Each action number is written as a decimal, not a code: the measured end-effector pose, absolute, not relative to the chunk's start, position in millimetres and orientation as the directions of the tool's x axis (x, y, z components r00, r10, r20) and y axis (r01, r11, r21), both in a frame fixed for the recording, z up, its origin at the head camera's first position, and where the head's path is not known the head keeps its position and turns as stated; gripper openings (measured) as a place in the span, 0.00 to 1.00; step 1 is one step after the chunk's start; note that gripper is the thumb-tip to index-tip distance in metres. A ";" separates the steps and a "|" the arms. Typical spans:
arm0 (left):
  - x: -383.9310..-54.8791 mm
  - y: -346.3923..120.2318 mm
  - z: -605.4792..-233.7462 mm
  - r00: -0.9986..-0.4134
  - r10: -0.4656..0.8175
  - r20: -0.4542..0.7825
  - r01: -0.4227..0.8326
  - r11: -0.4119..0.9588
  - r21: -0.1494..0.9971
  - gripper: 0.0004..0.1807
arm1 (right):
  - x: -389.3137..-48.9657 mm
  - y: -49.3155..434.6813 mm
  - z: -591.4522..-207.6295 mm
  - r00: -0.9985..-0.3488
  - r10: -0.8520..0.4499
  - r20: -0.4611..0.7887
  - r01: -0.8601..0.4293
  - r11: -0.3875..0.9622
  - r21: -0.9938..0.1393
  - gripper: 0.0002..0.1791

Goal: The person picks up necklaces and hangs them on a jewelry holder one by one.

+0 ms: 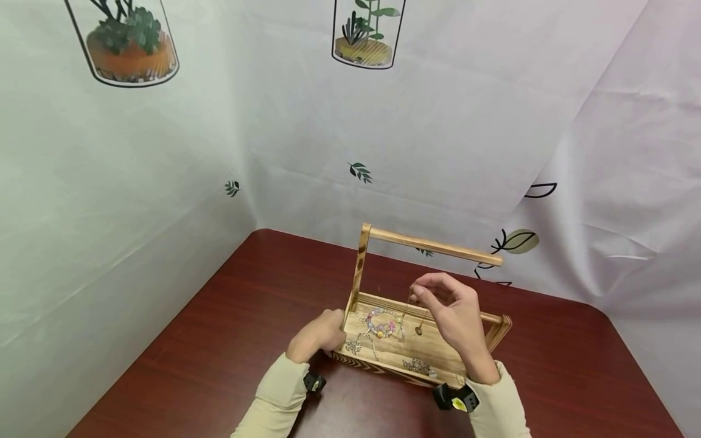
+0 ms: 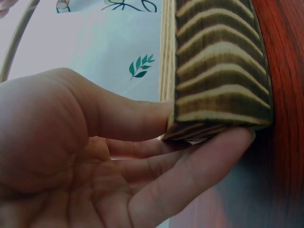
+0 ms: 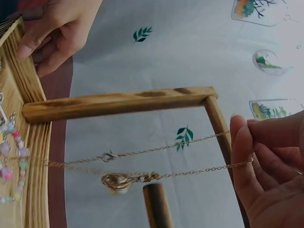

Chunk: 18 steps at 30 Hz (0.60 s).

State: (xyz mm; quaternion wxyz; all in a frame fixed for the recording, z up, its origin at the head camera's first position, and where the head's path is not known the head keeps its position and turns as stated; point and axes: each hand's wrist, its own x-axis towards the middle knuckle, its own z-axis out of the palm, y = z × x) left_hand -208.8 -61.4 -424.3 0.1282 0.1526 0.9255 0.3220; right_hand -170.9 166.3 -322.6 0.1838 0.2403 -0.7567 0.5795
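My right hand (image 1: 451, 313) pinches a thin gold chain necklace (image 3: 194, 172) between thumb and fingertips, above the wooden tray box (image 1: 394, 350). Its round wire-wrapped pendant (image 3: 116, 183) hangs on the chain, over the box floor in the head view. At the box's left end, my left hand (image 1: 320, 334) grips the wall, thumb on one side and fingers against the underside in the left wrist view. Inside the box lie a pastel bead bracelet (image 1: 381, 322), a silver chain (image 1: 353, 345) near the left end and a bunched silver chain (image 1: 417, 366) by the front wall.
The box has a tall wooden handle bar (image 1: 432, 244) on side posts, standing behind and above the right hand. It stands on a dark red table (image 1: 230, 316). White printed cloth (image 1: 306, 121) hangs behind and to the left of the table.
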 end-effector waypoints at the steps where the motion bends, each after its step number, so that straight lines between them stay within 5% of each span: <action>1: -208.5 -61.6 -423.9 -0.921 0.366 -0.131 0.207 0.747 0.632 0.12 | -170.2 163.4 -318.1 -0.818 -0.148 0.556 -0.575 0.230 -0.785 0.05; 18: -207.7 -62.4 -423.8 -0.925 0.356 -0.135 0.207 0.768 0.606 0.13 | -188.1 143.7 -302.5 -0.854 -0.107 0.509 -0.509 0.375 -0.775 0.04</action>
